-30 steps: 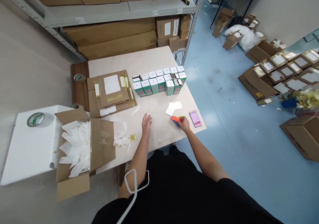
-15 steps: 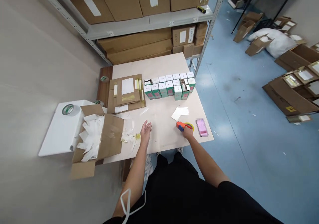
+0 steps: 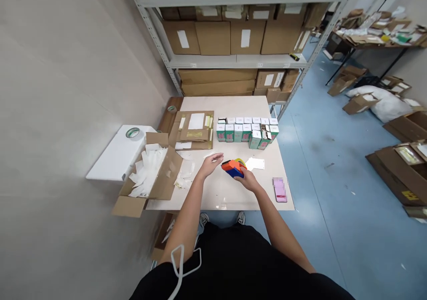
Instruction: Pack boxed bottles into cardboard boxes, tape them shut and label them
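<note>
Wrapped in my right hand (image 3: 247, 179) is an orange and blue tape dispenser (image 3: 233, 168) with a yellow roll on it, held up over the table and pointing left. My left hand (image 3: 211, 164) hovers just left of the dispenser's front end, fingers stretched out and holding nothing. White cards (image 3: 256, 163) lie behind the dispenser. A pink phone-like item (image 3: 279, 190), blurred, rests near the right table edge. Beyond my hands stand rows of small green and white boxes (image 3: 238, 133), a few with torn tops.
Flattened cardboard (image 3: 195, 134) lies at the back left of the table (image 3: 213, 198). An open carton (image 3: 167, 175) of white paper strips stands left, by a white surface (image 3: 110, 158) with a tape roll (image 3: 132, 133). Loaded shelving (image 3: 213, 61) stands behind; cartons (image 3: 393, 166) sit on the floor right.
My right hand has lifted the tape dispenser and brought it left, toward my left hand. My left hand has turned toward the dispenser. The head view has tilted up.
</note>
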`<action>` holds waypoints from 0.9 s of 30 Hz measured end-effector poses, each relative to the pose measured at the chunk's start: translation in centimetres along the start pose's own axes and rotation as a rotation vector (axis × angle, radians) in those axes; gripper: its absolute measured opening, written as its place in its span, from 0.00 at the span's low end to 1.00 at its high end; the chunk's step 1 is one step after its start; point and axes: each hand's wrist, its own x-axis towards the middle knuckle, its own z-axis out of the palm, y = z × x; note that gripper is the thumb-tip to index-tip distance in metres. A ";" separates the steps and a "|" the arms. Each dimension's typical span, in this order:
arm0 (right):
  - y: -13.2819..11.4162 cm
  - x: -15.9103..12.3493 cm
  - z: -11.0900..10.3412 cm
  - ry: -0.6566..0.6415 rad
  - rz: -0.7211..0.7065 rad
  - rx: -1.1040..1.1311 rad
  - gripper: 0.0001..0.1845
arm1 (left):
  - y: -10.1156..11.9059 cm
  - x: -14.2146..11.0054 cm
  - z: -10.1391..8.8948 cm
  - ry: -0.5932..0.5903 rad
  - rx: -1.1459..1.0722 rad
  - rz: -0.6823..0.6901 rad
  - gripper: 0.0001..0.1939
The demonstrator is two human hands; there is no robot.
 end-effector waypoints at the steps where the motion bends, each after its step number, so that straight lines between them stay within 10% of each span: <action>1: -1.1 0.2 -0.1 -0.016 -0.034 0.017 0.17 | 0.8 0.0 -0.8 -0.035 0.004 0.013 0.21; 6: -5.5 0.9 0.7 -0.092 -0.108 0.078 0.20 | 3.4 -1.2 -4.4 -0.121 0.086 0.098 0.17; 17: -12.2 1.7 6.6 -0.094 -0.159 0.301 0.25 | 7.5 -4.2 -10.4 0.216 0.341 0.417 0.10; 27: -13.0 2.1 11.0 -0.094 -0.105 0.287 0.26 | 9.8 -4.7 -18.8 0.248 0.405 0.580 0.15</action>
